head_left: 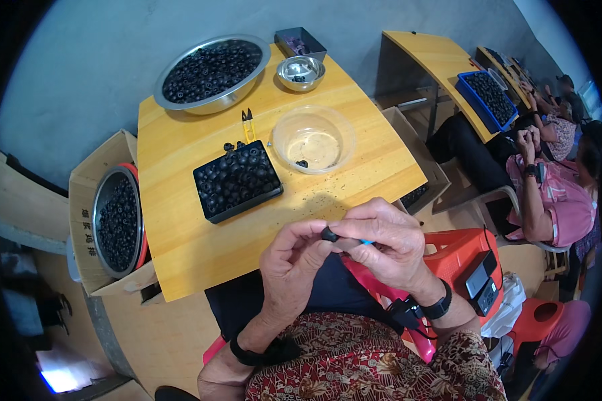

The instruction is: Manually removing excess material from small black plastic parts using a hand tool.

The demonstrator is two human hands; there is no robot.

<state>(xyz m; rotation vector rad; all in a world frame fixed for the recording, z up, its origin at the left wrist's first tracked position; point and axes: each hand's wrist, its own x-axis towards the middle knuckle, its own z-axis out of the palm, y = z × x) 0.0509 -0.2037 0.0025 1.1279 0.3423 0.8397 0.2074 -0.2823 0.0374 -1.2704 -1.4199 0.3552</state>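
Above my lap, near the table's front edge, both hands meet. Thumb and finger of my left hand (pixel 289 267) pinch a small black ring-like part (pixel 328 234). Close against it is my right hand (pixel 386 244), its fingers closed around a small tool with a blue end (pixel 366 242); most of that tool is hidden by the fingers. On the table ahead, a black rectangular tray (pixel 242 207) is heaped with similar black parts. Yellow-handled snips (pixel 249 125) lie behind it. Right of the tray stands a clear plastic tub (pixel 314 137) with a black piece inside.
A large metal basin (pixel 244 93) full of black parts, a small metal bowl (pixel 301 85) and a dark box (pixel 319 55) stand at the table's back. Left sits a cardboard box (pixel 114 284) with another filled basin. Right are a red stool (pixel 441 257) and seated co-workers (pixel 555 200).
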